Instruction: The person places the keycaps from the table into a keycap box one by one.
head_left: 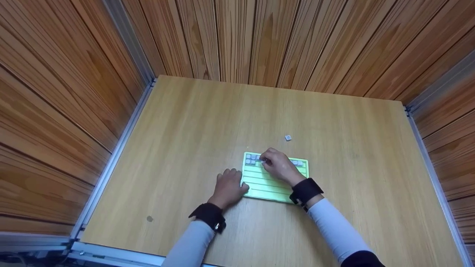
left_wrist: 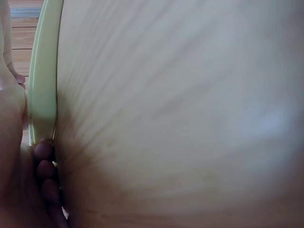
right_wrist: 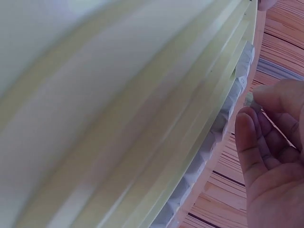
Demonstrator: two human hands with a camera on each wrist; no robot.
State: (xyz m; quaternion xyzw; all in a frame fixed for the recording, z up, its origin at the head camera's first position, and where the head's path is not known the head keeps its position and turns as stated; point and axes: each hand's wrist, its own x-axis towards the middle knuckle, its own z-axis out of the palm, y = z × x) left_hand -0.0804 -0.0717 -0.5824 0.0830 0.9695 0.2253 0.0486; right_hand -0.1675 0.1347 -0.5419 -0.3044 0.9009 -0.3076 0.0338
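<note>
A light green ridged board [head_left: 265, 188] lies on the table, with rows of small pale tiles [head_left: 251, 159] set along its far edge. My left hand [head_left: 228, 188] rests on the table at the board's left side, the thumb touching its edge. Over the top rows, my right hand [head_left: 280, 167] pinches a small tile [right_wrist: 253, 102] between thumb and finger, just above the board. The right hand covers the middle of the top rows in the head view. In the right wrist view a line of tiles [right_wrist: 218, 124] runs along the board's edge.
One loose white tile [head_left: 288, 138] lies on the wooden table [head_left: 207, 122] beyond the board. A dark round spot [head_left: 149, 218] marks the table at the near left. Wood-panelled walls [head_left: 259, 40] and metal rails [head_left: 107, 168] border the table.
</note>
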